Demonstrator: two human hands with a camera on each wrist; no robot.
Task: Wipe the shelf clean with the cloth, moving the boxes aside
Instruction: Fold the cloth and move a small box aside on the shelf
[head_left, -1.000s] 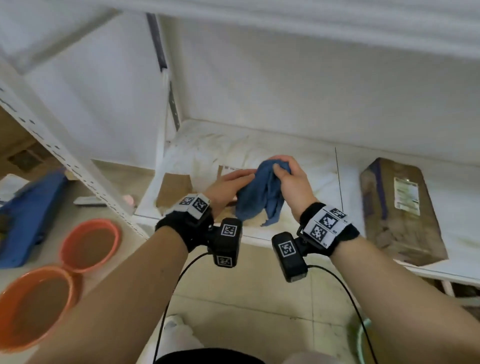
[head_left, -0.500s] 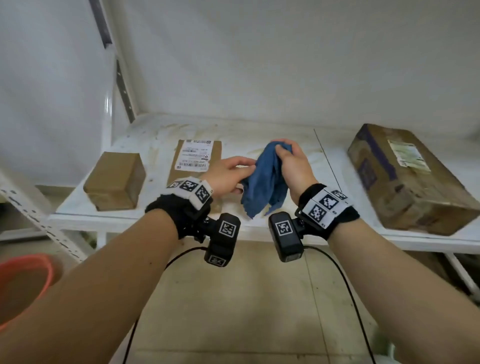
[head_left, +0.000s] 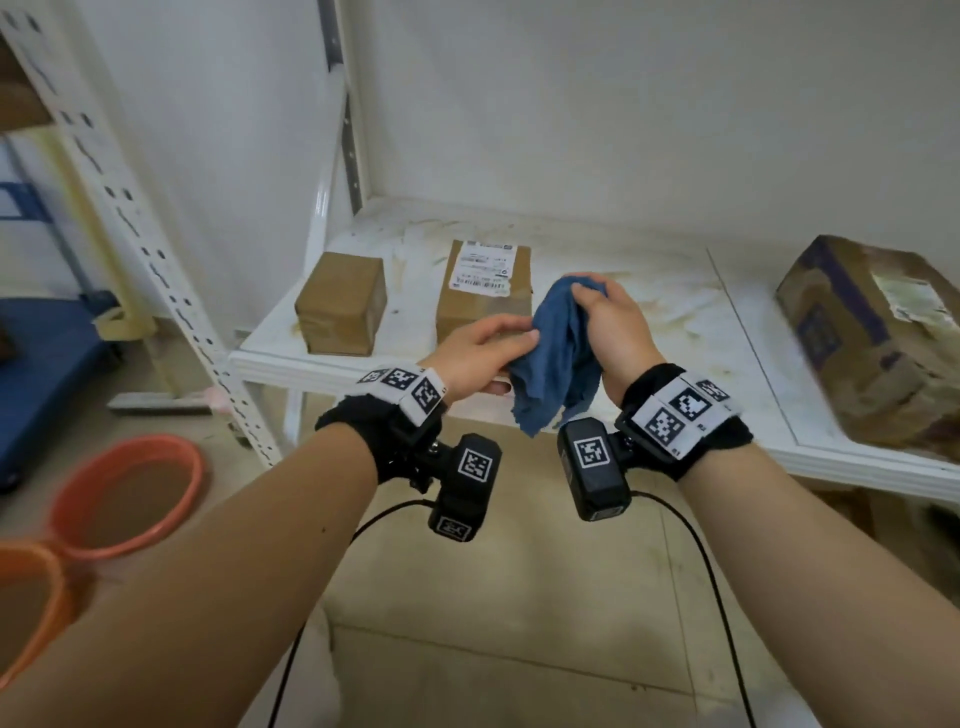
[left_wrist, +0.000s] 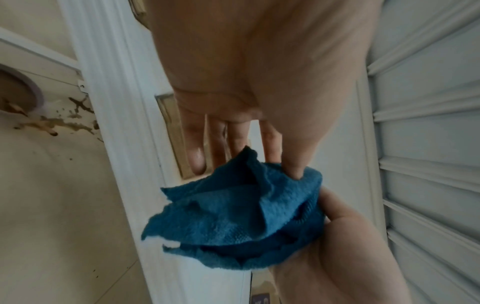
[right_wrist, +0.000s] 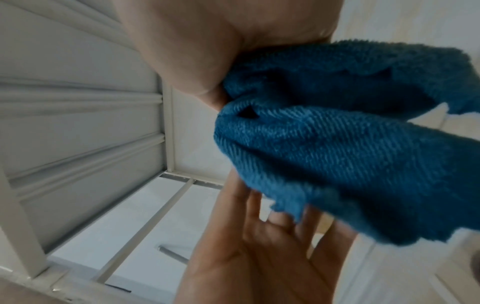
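Note:
In the head view a crumpled blue cloth (head_left: 553, 358) hangs in front of the white, stained shelf (head_left: 670, 312). My right hand (head_left: 597, 301) grips its top in a fist. My left hand (head_left: 514, 345) lies against the cloth's left side with straight fingers. The left wrist view shows the cloth (left_wrist: 233, 216) with my left thumb pressed into it. In the right wrist view the cloth (right_wrist: 337, 154) drapes over my left fingertips. A small brown box (head_left: 340, 304) and a labelled box (head_left: 485, 288) stand at the shelf's left. A large worn box (head_left: 872, 338) lies at its right.
A perforated white upright (head_left: 156, 270) slants down at the left of the shelf. Two orange basins (head_left: 124, 493) sit on the floor at lower left, beside a blue object (head_left: 41, 364). The tiled floor (head_left: 519, 597) lies below my arms.
My view has swung, bringing the two left boxes and the shelf front into sight. Both hands stay together at the cloth, the right holding its top throughout.

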